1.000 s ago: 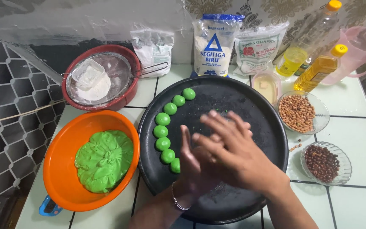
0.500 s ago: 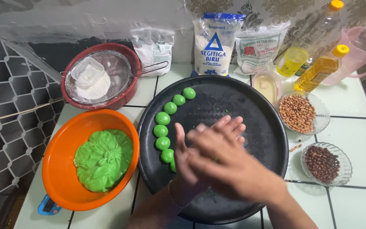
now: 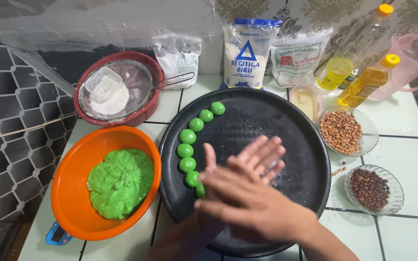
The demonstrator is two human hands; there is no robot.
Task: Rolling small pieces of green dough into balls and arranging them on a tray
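The orange bowl (image 3: 73, 203) sits at the left edge of the tiled desk (image 3: 402, 232), holding a lump of green dough (image 3: 120, 182); part of its base appears to overhang the edge, so a knock from the forearm could tip it off. Behind it a red bowl (image 3: 148, 104) carries a metal sieve (image 3: 136, 79) with white flour and a small plastic tub; the sieve handle juts toward the black tray (image 3: 291, 140) and could be caught by a reaching sleeve or wrist. On the tray a curved row of green balls (image 3: 187, 150) runs along the left rim, the nearest one just beside the palms, where a wide rolling stroke could flatten it or push it into its neighbour. The left hand (image 3: 209, 193) lies beneath the right hand (image 3: 247, 193), palms pressed flat together over the tray; whatever is between them is hidden, so I cannot tell what the grip holds, though a dough piece is likely, and uneven pressure would leave it cracked or misshapen. To the right, two glass dishes of peanuts (image 3: 347, 130) and darker nuts (image 3: 371, 189) stand close to the tray, with loose nuts already on the desk. Behind stand oil bottles (image 3: 366, 82), liable to topple if nudged.
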